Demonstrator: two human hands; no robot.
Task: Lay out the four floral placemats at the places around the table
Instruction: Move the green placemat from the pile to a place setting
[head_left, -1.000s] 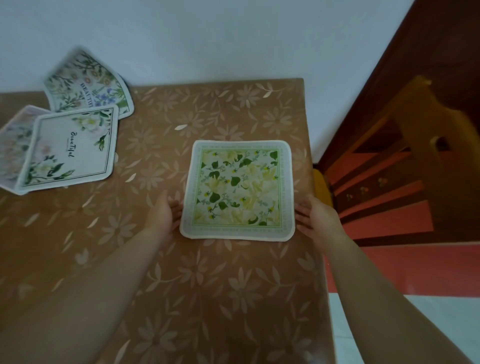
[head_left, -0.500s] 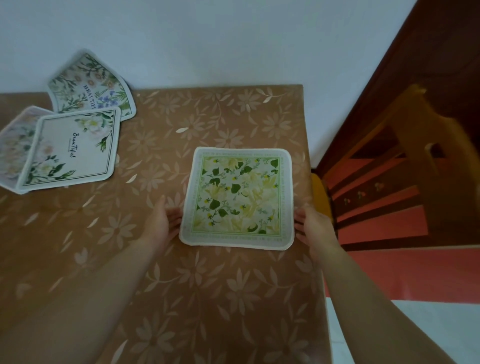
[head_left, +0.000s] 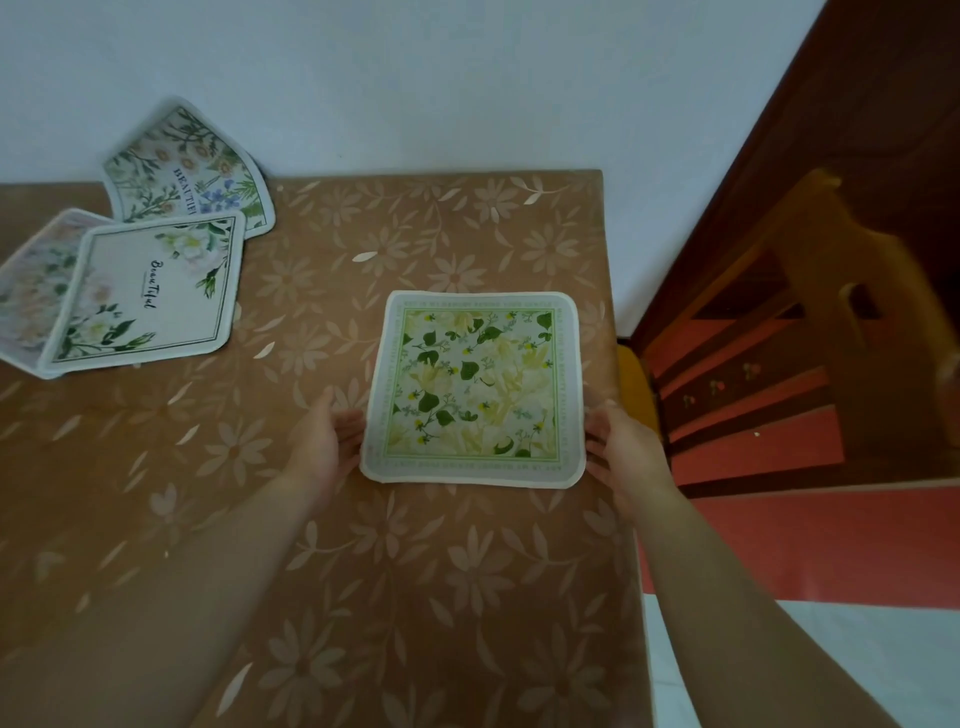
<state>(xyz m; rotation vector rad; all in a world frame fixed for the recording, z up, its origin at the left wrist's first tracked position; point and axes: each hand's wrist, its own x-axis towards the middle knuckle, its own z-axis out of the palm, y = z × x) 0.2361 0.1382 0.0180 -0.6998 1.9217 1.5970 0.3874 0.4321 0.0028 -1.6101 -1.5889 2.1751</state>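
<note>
Four floral placemats (head_left: 475, 387) (head_left: 150, 288) (head_left: 189, 166) (head_left: 36, 275), two hands (head_left: 324, 447) (head_left: 631, 457), one table (head_left: 415, 571), seemingly one wooden chair (head_left: 831, 312).

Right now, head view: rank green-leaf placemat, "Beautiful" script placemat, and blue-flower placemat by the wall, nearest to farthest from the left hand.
1. Green-leaf placemat: right beside the left hand, fingertips at its left edge.
2. "Beautiful" script placemat: far-left, atop the pile.
3. Blue-flower placemat: farthest, propped against the wall behind the pile.

place: home dining area | cues: floral tablecloth (head_left: 415, 597), wooden chair (head_left: 857, 291), plain wall (head_left: 467, 78)
</note>
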